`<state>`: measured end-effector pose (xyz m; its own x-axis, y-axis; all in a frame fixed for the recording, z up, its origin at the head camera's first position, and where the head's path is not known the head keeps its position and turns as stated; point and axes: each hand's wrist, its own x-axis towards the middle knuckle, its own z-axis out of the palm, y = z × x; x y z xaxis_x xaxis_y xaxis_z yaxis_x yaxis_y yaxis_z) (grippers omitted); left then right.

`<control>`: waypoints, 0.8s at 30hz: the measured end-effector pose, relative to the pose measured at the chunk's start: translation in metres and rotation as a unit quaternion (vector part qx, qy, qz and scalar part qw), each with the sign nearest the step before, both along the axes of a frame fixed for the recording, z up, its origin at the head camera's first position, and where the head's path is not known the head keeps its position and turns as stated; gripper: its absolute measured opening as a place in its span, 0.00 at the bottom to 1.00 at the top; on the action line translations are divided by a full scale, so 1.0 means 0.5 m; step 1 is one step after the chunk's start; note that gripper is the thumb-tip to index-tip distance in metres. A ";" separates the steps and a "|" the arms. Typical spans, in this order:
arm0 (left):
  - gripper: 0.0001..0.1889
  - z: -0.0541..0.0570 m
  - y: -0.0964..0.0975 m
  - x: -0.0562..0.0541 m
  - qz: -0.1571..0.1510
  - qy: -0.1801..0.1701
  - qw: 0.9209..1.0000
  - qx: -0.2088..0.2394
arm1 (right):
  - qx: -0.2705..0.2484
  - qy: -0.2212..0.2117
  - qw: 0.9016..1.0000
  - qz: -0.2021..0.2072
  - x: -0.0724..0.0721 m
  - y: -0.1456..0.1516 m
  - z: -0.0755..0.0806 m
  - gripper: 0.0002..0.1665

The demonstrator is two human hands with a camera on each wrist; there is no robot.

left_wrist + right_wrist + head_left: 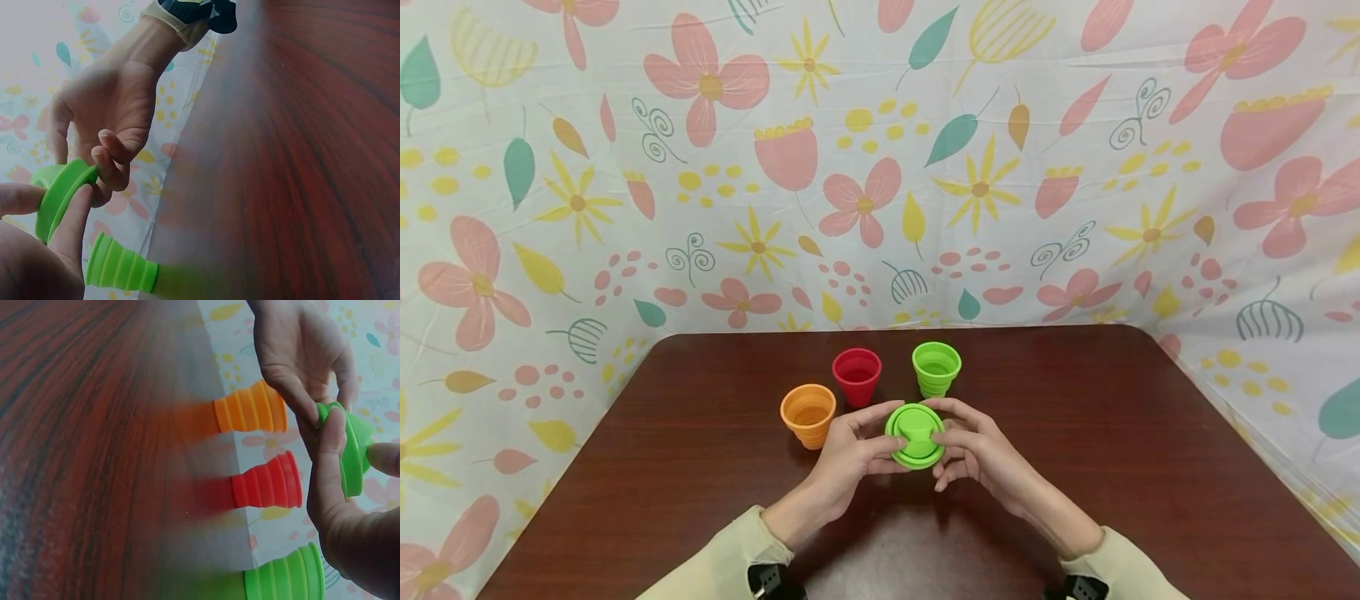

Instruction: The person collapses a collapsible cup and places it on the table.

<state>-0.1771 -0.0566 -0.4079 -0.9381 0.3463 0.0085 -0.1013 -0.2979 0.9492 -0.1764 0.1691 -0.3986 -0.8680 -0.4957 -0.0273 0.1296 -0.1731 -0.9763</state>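
Observation:
Both hands hold a round green lid (917, 454) between them, raised over the table, its face with a raised central tab turned toward the head camera. My left hand (848, 454) pinches its left edge, thumb on the face and fingers behind. On the opposite side my right hand (983, 457) grips the edge with thumb and index finger, its other fingers loosely bent below. Just beyond the hands stand three ribbed cups: an orange cup (808, 414) by the left hand, a red cup (857, 379) behind it, and a green cup (936, 371) behind the lid.
The dark brown wooden table (700, 492) reaches back to a floral cloth (865, 158) hanging behind and along the sides. All three cups stand upright with their wide mouths up. A dark device is strapped to each wrist over pale sleeves (730, 554).

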 end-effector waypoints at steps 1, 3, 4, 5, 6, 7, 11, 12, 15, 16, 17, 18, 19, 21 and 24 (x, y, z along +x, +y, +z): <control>0.29 -0.001 0.000 -0.001 -0.001 -0.001 1.000 0.001 | -0.002 0.000 1.000 0.000 0.000 0.001 0.000 0.35; 0.29 -0.002 0.001 -0.001 -0.009 -0.004 1.000 0.004 | -0.005 0.000 1.000 0.000 0.000 0.002 0.000 0.35; 0.29 -0.003 0.000 -0.001 -0.014 -0.007 1.000 0.005 | -0.005 0.000 1.000 -0.002 0.001 0.003 0.000 0.36; 0.30 -0.004 -0.001 -0.001 -0.022 -0.011 1.000 0.006 | -0.004 0.000 1.000 -0.004 0.001 0.003 0.001 0.36; 0.31 -0.005 -0.002 0.000 -0.030 -0.013 0.999 0.006 | -0.002 0.002 1.000 -0.006 0.001 0.003 0.001 0.36; 0.31 -0.006 -0.002 0.000 -0.038 -0.015 0.999 0.006 | 0.001 0.003 1.000 -0.009 0.000 0.002 0.000 0.37; 0.32 -0.006 -0.004 0.000 -0.055 -0.014 0.998 0.001 | 0.014 0.011 1.000 -0.021 0.001 -0.002 0.000 0.38; 0.32 -0.006 -0.004 0.000 -0.055 -0.012 0.998 0.001 | 0.016 0.012 1.000 -0.023 0.002 -0.003 0.000 0.39; 0.32 -0.005 -0.004 -0.001 -0.051 -0.009 0.999 0.001 | 0.015 0.014 0.999 -0.025 0.003 -0.005 -0.002 0.40; 0.32 -0.004 -0.004 -0.002 -0.050 -0.008 0.999 0.001 | 0.013 0.013 1.000 -0.025 0.003 -0.006 -0.003 0.40; 0.32 -0.004 -0.004 -0.002 -0.051 -0.008 0.999 0.001 | 0.012 0.012 1.000 -0.025 0.003 -0.005 -0.003 0.40; 0.33 -0.003 -0.005 -0.001 -0.052 -0.007 0.999 0.002 | 0.011 0.010 1.000 -0.025 0.004 -0.005 -0.004 0.40; 0.33 -0.003 -0.005 -0.001 -0.053 -0.008 0.999 0.002 | 0.011 0.009 1.000 -0.025 0.004 -0.004 -0.004 0.41; 0.34 -0.002 -0.006 0.000 -0.056 -0.011 0.998 0.003 | 0.013 0.006 1.000 -0.025 0.004 -0.002 -0.004 0.42; 0.35 -0.002 -0.008 0.001 -0.060 -0.014 0.998 0.006 | 0.018 0.006 1.000 -0.023 0.004 -0.001 -0.004 0.43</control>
